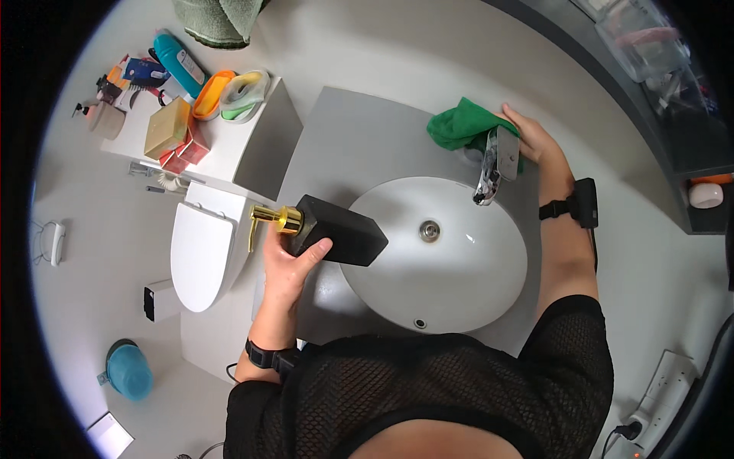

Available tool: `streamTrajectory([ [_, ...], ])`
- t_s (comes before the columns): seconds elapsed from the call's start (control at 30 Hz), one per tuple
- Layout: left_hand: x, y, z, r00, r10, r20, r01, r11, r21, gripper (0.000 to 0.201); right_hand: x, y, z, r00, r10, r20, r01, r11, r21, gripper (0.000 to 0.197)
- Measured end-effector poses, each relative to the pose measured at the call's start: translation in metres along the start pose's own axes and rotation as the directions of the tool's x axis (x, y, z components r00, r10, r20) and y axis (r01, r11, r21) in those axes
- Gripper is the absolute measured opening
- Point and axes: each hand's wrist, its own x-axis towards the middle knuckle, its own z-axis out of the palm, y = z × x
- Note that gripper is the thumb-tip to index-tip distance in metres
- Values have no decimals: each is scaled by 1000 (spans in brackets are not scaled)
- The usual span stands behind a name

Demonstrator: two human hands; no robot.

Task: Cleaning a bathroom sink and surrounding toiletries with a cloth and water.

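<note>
Black and block-shaped, a pump dispenser [340,232] is held in the left hand [284,271], tipped well over from upright; its long axis is laid mostly across the view, with the gold pump [287,220] pointed to the person's left and the base pointed to the right, angled slightly toward the body; the base is seen over the left edge of the white basin [459,287], while the pump end is seen beyond the counter's left side, with the white toilet [202,252] behind it. The body is clamped near its pump end, the thumb [316,250] being laid along the side nearest the person; the other left fingers are mostly hidden by the bottle. Green cloth [461,125] is bunched on the grey counter [367,130], behind the basin and beside the chrome tap [498,164]; by the right hand [535,139] its right end is met, partly behind the tap; whether those fingers are closed on the fabric or only pressed to it cannot be told, since they are largely covered. One relation is judged to matter most: from the dispenser, the cloth is placed farther from the body and to the right, with a corner of the basin between; the cloth is thus nearer to the right hand, and the two things are kept well apart.
</note>
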Motion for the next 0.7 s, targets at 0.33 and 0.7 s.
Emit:
streamTrajectory([
  [0.33, 1, 10, 11, 999, 34, -17, -34, 999, -22, 53, 0, 30, 10, 960, -67, -273, 12, 980, -199, 37],
  [0.7, -11, 12, -2, 999, 27, -43, -29, 999, -28, 52, 8, 57, -23, 833, -552, -43, 181, 345, -921, 20],
])
